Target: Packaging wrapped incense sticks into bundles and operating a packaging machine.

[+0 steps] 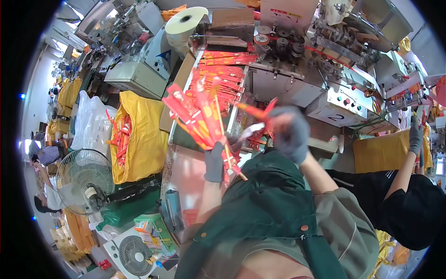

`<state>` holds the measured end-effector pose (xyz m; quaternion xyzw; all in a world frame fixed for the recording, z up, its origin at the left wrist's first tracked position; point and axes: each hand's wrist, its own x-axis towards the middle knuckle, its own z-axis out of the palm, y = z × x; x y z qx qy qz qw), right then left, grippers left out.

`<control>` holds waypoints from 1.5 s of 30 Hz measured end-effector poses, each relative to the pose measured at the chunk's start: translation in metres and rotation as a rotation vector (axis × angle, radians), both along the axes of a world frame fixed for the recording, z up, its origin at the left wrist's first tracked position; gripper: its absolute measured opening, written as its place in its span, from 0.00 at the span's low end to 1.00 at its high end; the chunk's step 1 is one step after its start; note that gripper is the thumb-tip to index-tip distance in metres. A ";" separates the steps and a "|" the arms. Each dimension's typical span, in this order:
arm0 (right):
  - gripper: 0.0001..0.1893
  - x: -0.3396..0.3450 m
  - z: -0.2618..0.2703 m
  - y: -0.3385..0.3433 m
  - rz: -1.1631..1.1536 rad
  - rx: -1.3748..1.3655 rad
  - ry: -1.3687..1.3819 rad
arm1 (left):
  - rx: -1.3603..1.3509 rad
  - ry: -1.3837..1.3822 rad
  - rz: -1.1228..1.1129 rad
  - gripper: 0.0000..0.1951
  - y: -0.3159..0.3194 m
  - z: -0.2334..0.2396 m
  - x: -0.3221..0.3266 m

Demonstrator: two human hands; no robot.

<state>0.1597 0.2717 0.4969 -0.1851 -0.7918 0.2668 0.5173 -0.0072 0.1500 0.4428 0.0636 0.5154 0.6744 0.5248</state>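
Observation:
My left hand [214, 162], in a grey glove with bare fingertips, is closed around a fanned bunch of red and orange printed packets [198, 115]. A thin wooden stick [220, 120] lies across the bunch. To the right, my right hand [291, 134], gloved alike, is blurred; a red and orange packet [253, 111] is at its fingers, and whether they grip it is unclear. Beyond my hands, many similar packets [223, 75] lie in rows on a conveyor or tray in front of a packaging machine [284, 80].
A yellow sack [143, 139] holding red packets stands at left, beside a standing fan [84, 181]. A box fan [134, 253] sits lower left. Film rolls [186, 21] stand behind. A co-worker in black [400, 205] is close at right, near a machine control panel [346, 103].

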 end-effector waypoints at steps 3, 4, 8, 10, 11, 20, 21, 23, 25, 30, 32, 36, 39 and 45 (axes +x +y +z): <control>0.13 -0.012 -0.012 -0.027 0.238 0.300 -0.159 | 0.060 0.104 0.081 0.14 0.018 0.025 0.023; 0.12 -0.012 -0.016 -0.035 0.284 0.311 -0.166 | 0.087 0.082 0.074 0.14 0.021 0.029 0.022; 0.12 -0.010 -0.021 -0.046 0.354 0.391 -0.153 | 0.089 0.062 0.068 0.15 0.030 0.012 0.013; 0.11 -0.013 -0.019 -0.046 0.368 0.398 -0.124 | 0.144 0.062 0.114 0.15 0.035 0.006 0.012; 0.11 -0.014 -0.018 -0.047 0.382 0.404 -0.096 | 0.198 0.060 0.158 0.15 0.036 -0.001 0.011; 0.09 -0.005 -0.012 -0.051 0.447 0.330 -0.127 | 0.097 -0.345 0.209 0.10 0.028 -0.067 -0.017; 0.09 -0.004 -0.011 -0.051 0.448 0.330 -0.127 | 0.110 -0.334 0.244 0.10 0.035 -0.078 -0.034; 0.10 -0.001 -0.008 -0.051 0.486 0.203 -0.039 | 0.133 -0.312 0.308 0.09 0.033 -0.105 -0.050; 0.10 0.004 0.009 -0.049 0.520 0.118 0.022 | 0.155 -0.291 0.377 0.09 0.029 -0.133 -0.073; 0.05 0.017 0.036 -0.048 0.349 -0.282 0.407 | 0.225 -0.226 0.568 0.08 0.002 -0.184 -0.152; 0.05 0.027 0.040 -0.036 0.129 -0.377 0.609 | 0.136 -0.175 0.463 0.07 -0.009 -0.155 -0.163; 0.05 0.033 0.025 -0.021 -0.057 -0.202 0.429 | 0.653 -1.004 -0.241 0.11 -0.028 -0.096 -0.144; 0.08 0.012 0.005 -0.026 0.175 0.152 -0.085 | 0.533 -0.543 -0.414 0.11 -0.029 -0.051 -0.099; 0.11 -0.008 -0.033 -0.056 0.324 0.313 -0.235 | 0.592 -0.559 -0.056 0.10 0.026 0.030 -0.001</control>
